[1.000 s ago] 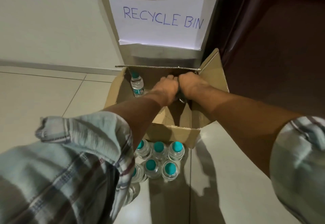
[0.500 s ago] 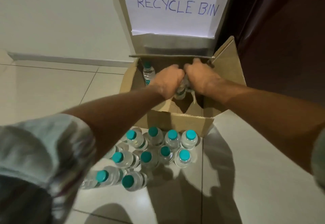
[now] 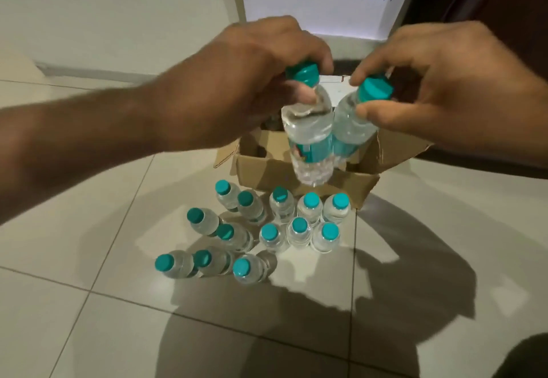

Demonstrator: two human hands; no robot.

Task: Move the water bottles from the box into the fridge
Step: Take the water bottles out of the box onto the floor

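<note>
My left hand pinched one bottle by the neck, fingers curled under its cap; my right hand pinched a second bottle the same way. Both hung above the box. A cluster of bottles stood on the floor just before it. I saw no fridge, so I judged the unpacking well along and all the carrying left. What the box held I couldn't tell.
</note>
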